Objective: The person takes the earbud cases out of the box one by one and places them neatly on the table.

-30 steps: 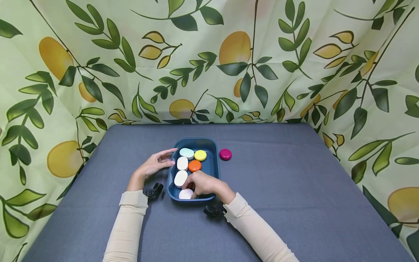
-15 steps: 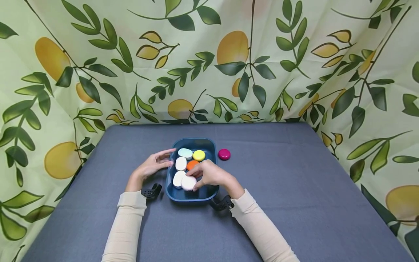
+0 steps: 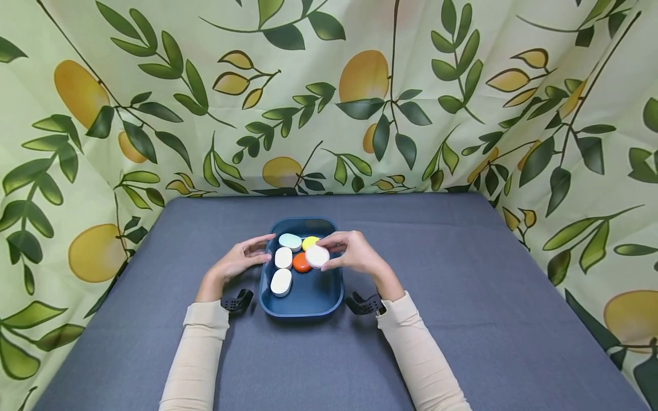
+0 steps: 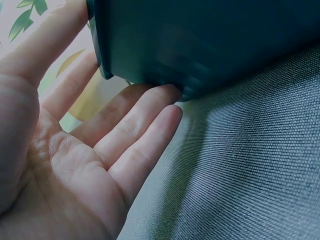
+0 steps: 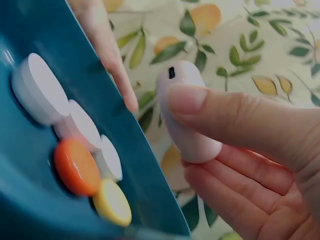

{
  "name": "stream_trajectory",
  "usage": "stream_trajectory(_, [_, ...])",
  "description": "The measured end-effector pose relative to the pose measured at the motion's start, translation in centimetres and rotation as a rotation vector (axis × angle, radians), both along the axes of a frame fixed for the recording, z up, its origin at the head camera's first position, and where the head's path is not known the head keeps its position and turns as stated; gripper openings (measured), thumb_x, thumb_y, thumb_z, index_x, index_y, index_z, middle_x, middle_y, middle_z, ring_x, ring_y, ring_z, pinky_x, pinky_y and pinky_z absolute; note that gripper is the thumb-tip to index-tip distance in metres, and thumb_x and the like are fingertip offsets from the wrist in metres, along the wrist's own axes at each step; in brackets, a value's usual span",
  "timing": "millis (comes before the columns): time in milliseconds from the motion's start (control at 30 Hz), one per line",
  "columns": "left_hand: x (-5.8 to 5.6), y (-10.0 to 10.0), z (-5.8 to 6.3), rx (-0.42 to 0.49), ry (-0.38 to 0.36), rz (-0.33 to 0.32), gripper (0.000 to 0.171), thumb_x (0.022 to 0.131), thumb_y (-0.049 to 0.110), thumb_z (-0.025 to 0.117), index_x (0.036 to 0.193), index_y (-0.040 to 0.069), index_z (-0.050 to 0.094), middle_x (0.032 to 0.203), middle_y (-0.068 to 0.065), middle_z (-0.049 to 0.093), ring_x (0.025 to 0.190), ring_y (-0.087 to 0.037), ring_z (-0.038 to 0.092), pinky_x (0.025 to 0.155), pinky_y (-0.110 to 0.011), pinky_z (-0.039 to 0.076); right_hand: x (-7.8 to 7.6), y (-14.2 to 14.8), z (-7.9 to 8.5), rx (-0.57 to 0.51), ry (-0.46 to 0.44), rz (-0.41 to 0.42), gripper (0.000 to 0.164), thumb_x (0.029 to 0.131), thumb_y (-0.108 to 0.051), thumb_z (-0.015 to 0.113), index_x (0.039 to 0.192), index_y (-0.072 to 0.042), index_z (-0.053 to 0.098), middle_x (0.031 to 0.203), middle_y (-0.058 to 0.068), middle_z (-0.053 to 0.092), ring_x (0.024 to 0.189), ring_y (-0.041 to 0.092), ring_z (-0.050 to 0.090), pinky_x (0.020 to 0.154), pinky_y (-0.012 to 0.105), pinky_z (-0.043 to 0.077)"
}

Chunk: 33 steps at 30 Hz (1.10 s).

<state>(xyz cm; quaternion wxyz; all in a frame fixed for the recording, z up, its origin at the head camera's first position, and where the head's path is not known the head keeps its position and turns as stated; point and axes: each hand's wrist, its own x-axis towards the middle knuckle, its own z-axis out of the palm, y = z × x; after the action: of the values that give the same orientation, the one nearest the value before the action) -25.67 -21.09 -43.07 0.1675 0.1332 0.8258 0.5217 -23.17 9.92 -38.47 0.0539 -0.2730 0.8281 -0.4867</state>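
In the head view a blue bin stands on the table with several small rounded cases in it. Two white oval cases, one upper and one lower, line its left side. Beyond them lies a pale blue oval case. A yellow round case and an orange one are partly covered. My right hand pinches a pinkish-white round case above the bin; its edge has a small dark port. My left hand touches the bin's left wall with extended fingers.
The magenta round piece seen earlier beside the bin is hidden now behind my right hand. Grey cloth covers the table. A curtain printed with leaves and fruit surrounds its back and sides.
My right hand has lifted the pinkish-white case from the bin's near left corner and carried it up and right over the bin. My left hand has stayed at the left wall.
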Motion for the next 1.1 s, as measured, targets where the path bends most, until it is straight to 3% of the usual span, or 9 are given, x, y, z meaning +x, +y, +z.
stream_trajectory(167, [-0.1, -0.1, -0.1, -0.008, 0.006, -0.005, 0.062, 0.094, 0.026, 0.063, 0.149, 0.015, 0.037, 0.155, -0.019, 0.035, 0.14, -0.041, 0.039, 0.113, -0.057, 0.036, -0.9, 1.9, -0.6, -0.065, -0.008, -0.123, 0.052, 0.067, -0.002, 0.084, 0.116, 0.004, 0.068, 0.115, 0.024, 0.069, 0.1, 0.034, 0.07, 0.088, 0.039, 0.058])
stream_trajectory(533, [0.0, 0.0, -0.3, -0.001, -0.005, -0.003, 0.062, 0.094, 0.025, 0.063, 0.149, 0.017, 0.037, 0.155, -0.02, 0.036, 0.14, -0.04, 0.04, 0.112, -0.057, 0.036, -2.2, 5.1, -1.9, -0.077, -0.062, -0.349, 0.049, 0.071, 0.001, 0.081, 0.117, 0.006, 0.066, 0.115, 0.027, 0.068, 0.106, 0.038, 0.068, 0.09, 0.043, 0.056])
stream_trajectory(767, [0.0, 0.0, -0.2, -0.018, -0.014, 0.003, 0.063, 0.093, 0.026, 0.063, 0.149, 0.017, 0.036, 0.154, -0.021, 0.036, 0.14, -0.041, 0.039, 0.113, -0.058, 0.035, -2.8, 6.4, -3.3, -0.017, -0.037, -0.482, 0.047, 0.072, -0.001, 0.081, 0.116, 0.006, 0.067, 0.114, 0.027, 0.068, 0.106, 0.037, 0.068, 0.089, 0.042, 0.057])
stream_trajectory(1100, [-0.1, 0.0, -0.2, -0.011, -0.01, -0.007, 0.061, 0.095, 0.023, 0.061, 0.15, 0.016, 0.035, 0.156, -0.021, 0.033, 0.142, -0.042, 0.035, 0.114, -0.06, 0.032, -3.6, 7.7, -4.9, 0.018, -0.038, -0.582, 0.047, 0.072, 0.0, 0.08, 0.116, 0.008, 0.066, 0.113, 0.028, 0.067, 0.105, 0.038, 0.068, 0.084, 0.034, 0.059])
